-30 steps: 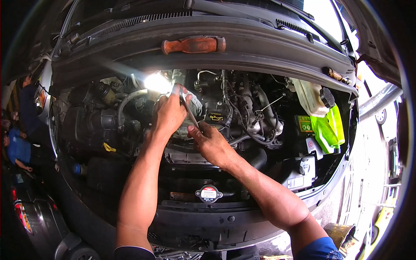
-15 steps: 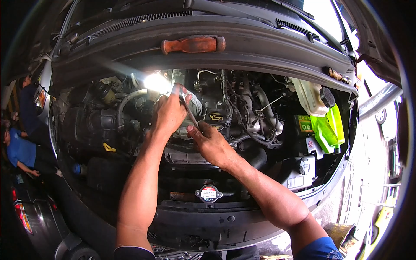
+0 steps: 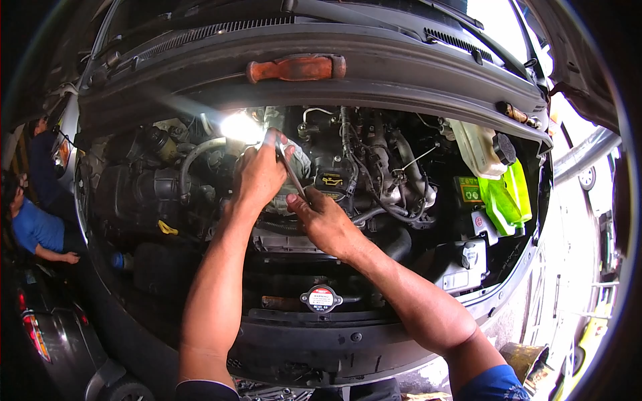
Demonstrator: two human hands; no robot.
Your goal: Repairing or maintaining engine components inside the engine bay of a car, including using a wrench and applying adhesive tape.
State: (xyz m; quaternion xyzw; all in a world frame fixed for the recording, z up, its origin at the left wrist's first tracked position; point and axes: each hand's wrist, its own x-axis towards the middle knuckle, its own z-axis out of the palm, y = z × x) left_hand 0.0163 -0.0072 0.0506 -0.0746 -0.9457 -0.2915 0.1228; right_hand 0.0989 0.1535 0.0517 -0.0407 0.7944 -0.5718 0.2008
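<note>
Over the engine [image 3: 338,157], both my hands are on one slim steel wrench [image 3: 292,172], which slants from upper left down to lower right. Its lower end sits in the closed fingers of my right hand [image 3: 329,224], thumb lying along it. My left hand [image 3: 259,177] is curled at the upper end, with the index finger stretched up along it. The wrench's head is hidden by that hand and the engine parts. Beside my left fingers, a bright work light [image 3: 243,127] glares and washes out what is around it. The black engine cover with a yellow mark lies just right of the wrench.
A screwdriver with a worn orange handle [image 3: 296,68] rests on the cowl. Hoses and cables surround my hands. The radiator cap [image 3: 321,299] is at the front; a green bottle [image 3: 507,200] and a white reservoir [image 3: 476,150] stand right. A person in blue [image 3: 37,227] is at left.
My hands and the wrench have hardly moved. At the far left, the person in blue has shifted to the right and leans differently.
</note>
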